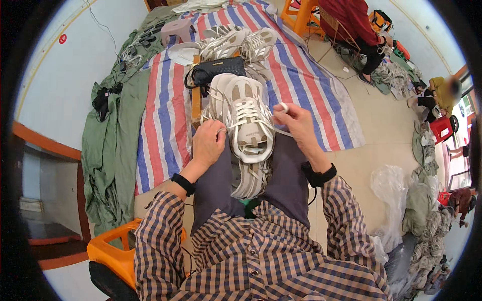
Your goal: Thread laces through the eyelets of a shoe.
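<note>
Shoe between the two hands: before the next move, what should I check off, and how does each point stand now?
1. Shoe facing: ok, its toe points away from the person and its opening toward them.
2. White laces threaded: ok, they cross the front of the shoe; whether every eyelet is filled, cannot tell.
3. Left hand on a lace: ok, a strand runs to its pinched fingertips.
4. Right hand on a lace: cannot tell; a strand runs toward it, but the grip is unclear.
5. Black bag clear of both hands: ok, it lies beyond the shoe.
</note>
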### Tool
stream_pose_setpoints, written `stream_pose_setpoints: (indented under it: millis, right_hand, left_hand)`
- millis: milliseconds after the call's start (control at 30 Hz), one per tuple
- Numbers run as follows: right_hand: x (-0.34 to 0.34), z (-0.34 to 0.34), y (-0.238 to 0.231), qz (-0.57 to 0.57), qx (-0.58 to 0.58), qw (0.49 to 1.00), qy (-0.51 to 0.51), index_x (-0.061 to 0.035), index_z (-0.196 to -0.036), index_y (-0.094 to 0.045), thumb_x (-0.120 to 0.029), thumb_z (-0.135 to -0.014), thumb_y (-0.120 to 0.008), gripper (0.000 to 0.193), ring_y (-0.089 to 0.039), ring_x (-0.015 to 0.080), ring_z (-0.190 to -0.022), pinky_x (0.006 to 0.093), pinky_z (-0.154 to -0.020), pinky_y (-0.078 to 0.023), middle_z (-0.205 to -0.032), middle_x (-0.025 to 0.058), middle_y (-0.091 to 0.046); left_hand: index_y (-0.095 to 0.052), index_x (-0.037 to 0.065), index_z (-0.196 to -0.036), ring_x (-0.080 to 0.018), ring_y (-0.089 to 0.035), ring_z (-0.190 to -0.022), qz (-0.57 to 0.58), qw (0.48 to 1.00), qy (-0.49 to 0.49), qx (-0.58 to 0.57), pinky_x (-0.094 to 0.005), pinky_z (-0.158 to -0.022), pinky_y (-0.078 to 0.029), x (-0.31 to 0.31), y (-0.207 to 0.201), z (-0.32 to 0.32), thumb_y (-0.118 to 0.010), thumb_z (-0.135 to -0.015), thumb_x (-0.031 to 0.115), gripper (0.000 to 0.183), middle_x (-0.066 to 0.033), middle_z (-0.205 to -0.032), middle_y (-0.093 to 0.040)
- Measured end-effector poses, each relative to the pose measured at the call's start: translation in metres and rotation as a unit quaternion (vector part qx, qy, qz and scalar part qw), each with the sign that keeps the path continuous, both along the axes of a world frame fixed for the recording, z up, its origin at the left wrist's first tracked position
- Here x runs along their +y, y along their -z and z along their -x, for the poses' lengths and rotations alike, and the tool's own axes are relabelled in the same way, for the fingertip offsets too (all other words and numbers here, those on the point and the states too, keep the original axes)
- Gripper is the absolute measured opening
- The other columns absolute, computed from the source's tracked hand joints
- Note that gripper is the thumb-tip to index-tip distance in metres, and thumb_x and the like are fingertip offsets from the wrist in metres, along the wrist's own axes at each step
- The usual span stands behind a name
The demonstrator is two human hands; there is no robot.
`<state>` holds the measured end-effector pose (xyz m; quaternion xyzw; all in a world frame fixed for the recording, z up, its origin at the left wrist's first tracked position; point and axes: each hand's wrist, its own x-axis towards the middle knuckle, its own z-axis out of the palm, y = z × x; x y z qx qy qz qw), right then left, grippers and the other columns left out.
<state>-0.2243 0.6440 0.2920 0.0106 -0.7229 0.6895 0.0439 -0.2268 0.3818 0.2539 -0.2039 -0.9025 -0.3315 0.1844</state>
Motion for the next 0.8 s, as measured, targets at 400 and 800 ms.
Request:
stream_pose_setpoints:
  millis: [400,800]
  right_hand:
    - [-0.021,0.022,0.013,-0.216,0.066,0.973,-0.043,-0.0038,-0.097,-0.069,-0.013,-0.081,-0.068,0.019,-0.058,0.0167,-0.061,0.0298,-0.061,-0.047,-0.068,0.0093,-0.063]
    - [-0.041,-0.021,0.001,-0.476,0.240,0.845,-0.050,-0.0036,-0.123,-0.050,-0.012,-0.079,-0.070,0.049,-0.062,0.0327,-0.083,0.0416,-0.067,-0.049,-0.090,0.0145,-0.064]
  left_hand:
    - [-0.058,0.007,-0.083,-0.0344,-0.055,-0.077,-0.021,1.000,0.001,-0.007,-0.0434,-0.069,-0.044,-0.003,-0.002,0.000,-0.058,-0.083,0.010,0.003,-0.0121,-0.080,-0.055]
    - [-0.058,0.006,-0.083,-0.0342,-0.055,-0.077,-0.035,0.999,0.006,0.011,-0.0427,-0.070,-0.044,-0.002,-0.003,0.001,-0.059,-0.081,0.009,0.005,-0.0120,-0.079,-0.054]
